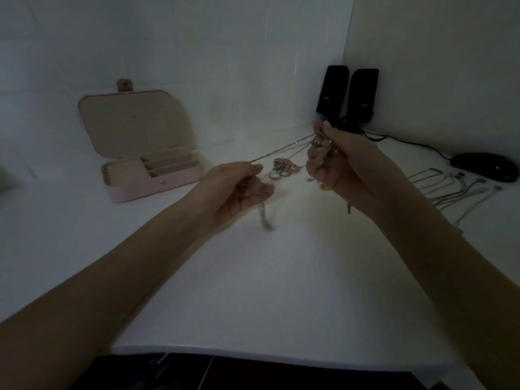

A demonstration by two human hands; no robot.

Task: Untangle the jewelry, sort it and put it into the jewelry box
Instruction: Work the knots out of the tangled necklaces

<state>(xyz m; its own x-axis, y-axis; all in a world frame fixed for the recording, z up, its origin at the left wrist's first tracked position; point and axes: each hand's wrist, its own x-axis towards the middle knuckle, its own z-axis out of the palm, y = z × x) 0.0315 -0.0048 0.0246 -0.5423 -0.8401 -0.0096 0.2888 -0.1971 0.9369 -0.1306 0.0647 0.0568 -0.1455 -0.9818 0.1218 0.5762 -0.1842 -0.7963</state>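
Note:
My left hand (239, 190) pinches a thin silver chain (284, 150) that stretches taut up to my right hand (337, 161). A blurred loose end dangles below the left palm. My right hand grips a tangled clump of jewelry (319, 142) above the white table (253, 291). Several rings (282, 168) lie in a small pile on the table between the hands. The pink jewelry box (152, 175) stands open at the left, lid propped back against the wall, beige compartments showing.
Two black speakers (347, 94) stand in the back corner with dark cables. A black mouse (484, 166) lies at the far right. Several pale cables or chains (453, 187) lie laid out at the right. The table's front edge runs near the bottom.

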